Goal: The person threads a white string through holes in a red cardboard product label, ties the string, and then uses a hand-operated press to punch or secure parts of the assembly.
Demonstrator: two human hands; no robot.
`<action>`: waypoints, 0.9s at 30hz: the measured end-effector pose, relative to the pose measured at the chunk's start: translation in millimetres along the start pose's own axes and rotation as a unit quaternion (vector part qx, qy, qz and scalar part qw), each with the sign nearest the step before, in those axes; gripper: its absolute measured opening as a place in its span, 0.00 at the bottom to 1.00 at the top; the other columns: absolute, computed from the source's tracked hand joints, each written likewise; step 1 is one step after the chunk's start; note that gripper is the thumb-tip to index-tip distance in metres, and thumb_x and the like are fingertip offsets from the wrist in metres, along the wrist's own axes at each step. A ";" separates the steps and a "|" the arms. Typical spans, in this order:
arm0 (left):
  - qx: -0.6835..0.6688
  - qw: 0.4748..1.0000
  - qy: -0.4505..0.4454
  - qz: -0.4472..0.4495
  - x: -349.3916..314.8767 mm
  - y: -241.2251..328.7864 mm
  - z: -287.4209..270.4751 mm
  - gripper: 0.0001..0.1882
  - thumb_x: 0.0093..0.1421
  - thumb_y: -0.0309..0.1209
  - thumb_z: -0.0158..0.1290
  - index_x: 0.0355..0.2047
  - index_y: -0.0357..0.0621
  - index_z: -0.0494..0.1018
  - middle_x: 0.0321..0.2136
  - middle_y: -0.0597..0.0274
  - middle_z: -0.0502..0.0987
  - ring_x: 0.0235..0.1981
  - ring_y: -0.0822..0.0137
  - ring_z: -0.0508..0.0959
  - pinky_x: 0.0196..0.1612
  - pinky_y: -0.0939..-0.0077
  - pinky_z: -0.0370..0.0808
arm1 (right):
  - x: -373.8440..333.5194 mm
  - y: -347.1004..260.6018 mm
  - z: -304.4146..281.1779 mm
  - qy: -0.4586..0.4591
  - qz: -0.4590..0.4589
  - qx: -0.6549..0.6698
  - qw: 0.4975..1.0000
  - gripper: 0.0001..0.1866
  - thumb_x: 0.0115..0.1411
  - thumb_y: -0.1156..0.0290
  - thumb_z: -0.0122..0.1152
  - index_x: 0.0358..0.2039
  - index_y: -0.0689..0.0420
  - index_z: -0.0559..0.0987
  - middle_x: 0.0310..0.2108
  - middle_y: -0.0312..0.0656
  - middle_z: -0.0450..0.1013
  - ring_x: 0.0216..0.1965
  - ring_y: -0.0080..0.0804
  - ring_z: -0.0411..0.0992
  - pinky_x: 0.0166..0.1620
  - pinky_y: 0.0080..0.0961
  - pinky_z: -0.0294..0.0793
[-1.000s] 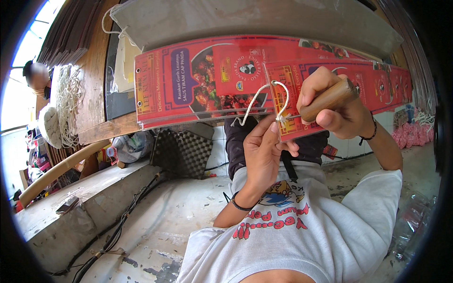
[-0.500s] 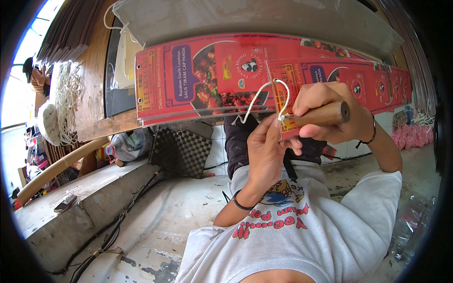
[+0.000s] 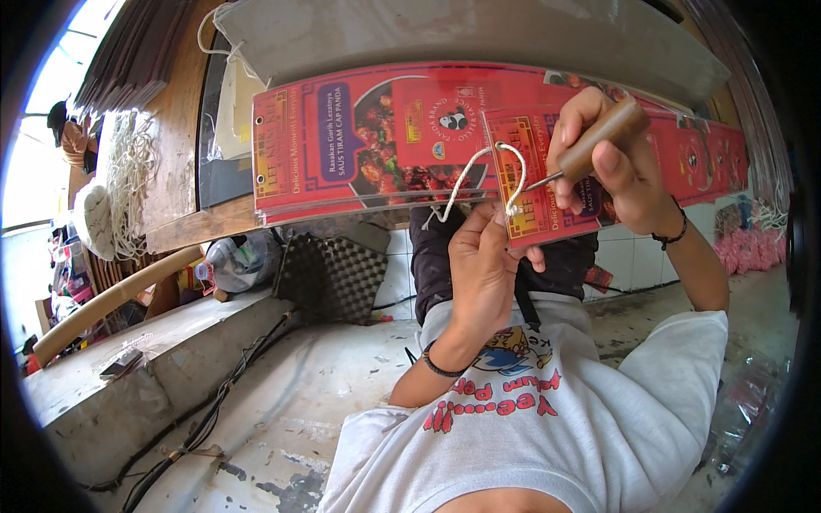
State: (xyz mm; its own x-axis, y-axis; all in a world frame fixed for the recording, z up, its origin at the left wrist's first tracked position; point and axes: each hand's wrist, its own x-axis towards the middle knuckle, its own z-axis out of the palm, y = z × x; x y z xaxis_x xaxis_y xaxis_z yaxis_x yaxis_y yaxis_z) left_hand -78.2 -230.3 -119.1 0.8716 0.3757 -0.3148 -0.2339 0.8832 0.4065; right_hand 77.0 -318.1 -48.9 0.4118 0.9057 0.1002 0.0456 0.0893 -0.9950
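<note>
My right hand point(image 3: 617, 162) is closed around the wooden handle of an awl point(image 3: 605, 141). The awl's thin metal spike points left and down, over the end of a long red printed plastic-covered sign point(image 3: 560, 205). My left hand point(image 3: 483, 269) pinches the near corner of that sign. A white cord point(image 3: 466, 181) runs through the holes at the sign's end, looping between them, with a loose end hanging to the left. Beneath and beyond lies a stack of similar red signs point(image 3: 321, 184), with bare metal-rimmed holes at its left end.
A grey panel point(image 3: 479, 43) lies behind the signs on the wooden table point(image 3: 184, 224). Bundles of white cord point(image 3: 128, 184) hang at the left, near a stack of dark strips point(image 3: 132, 56). Pink cord point(image 3: 748, 248) lies at the right. Black cables point(image 3: 224, 389) run along the floor ledge.
My right hand has lifted and drawn the awl up and right, baring its spike from the hole area. The left hand keeps its pinch on the sign.
</note>
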 end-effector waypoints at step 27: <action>0.031 0.992 -0.102 -0.060 4.5 7.7 -23.8 0.25 0.68 0.43 0.38 0.50 0.29 0.65 0.37 0.50 0.78 0.35 0.61 0.80 0.33 0.67 0.80 | 1.7 1.7 -5.3 -0.028 0.027 0.022 0.999 0.22 0.67 0.51 0.50 0.44 0.60 0.66 0.25 0.35 0.70 0.23 0.16 0.72 0.24 0.13 0.73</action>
State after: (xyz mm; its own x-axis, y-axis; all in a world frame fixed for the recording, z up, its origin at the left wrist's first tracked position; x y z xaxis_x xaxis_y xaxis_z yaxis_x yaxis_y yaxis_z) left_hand -86.3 -215.1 -137.9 0.9622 0.1986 -0.1862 -0.1020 0.8971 0.4298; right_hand 82.6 -318.6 -50.4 0.3609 0.9314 0.0476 -0.0165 0.0574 -0.9982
